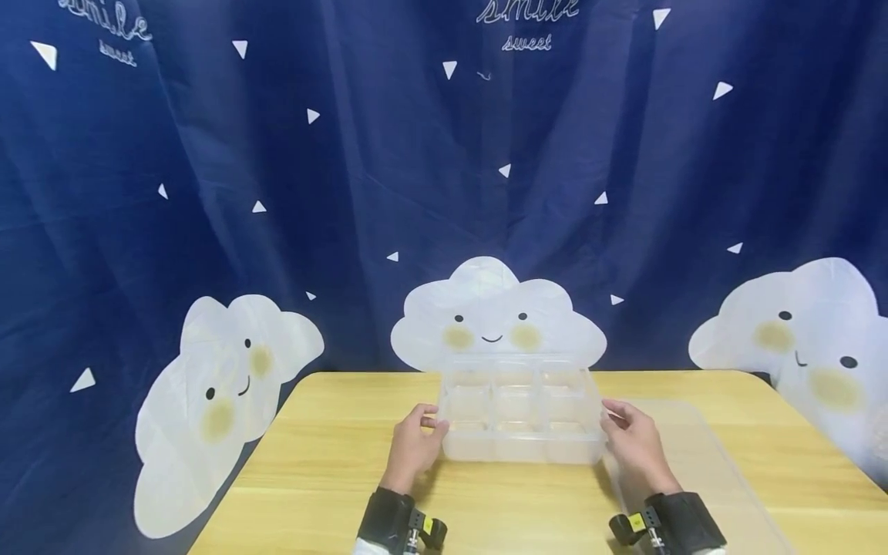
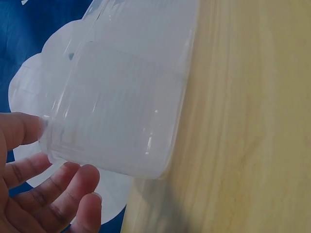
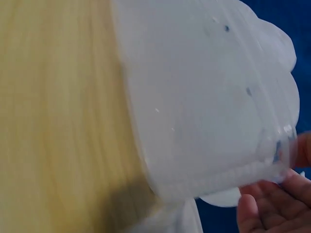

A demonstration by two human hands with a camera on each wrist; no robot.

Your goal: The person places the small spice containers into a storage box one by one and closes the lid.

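Note:
A translucent white plastic compartment box [image 1: 520, 447] stands between my two hands, its several square cells open upward. My left hand [image 1: 415, 441] holds the box's left side by the rim. In the left wrist view, the thumb [image 2: 24, 130] lies on the rim and the other fingers curl below it. On the opposite side my right hand [image 1: 634, 441] pinches the rim between thumb and fingers. The right wrist view shows the box wall [image 3: 199, 107] slightly blurred, with the right hand [image 3: 277, 201] at its corner. The cells show nothing inside.
The box is at the far part of a light wooden table [image 1: 333, 462]. A pale translucent flat panel [image 1: 701, 470] lies on the table to the right, partly under my right arm. Behind the table hangs a dark blue curtain [image 1: 430, 154] with clouds and triangles.

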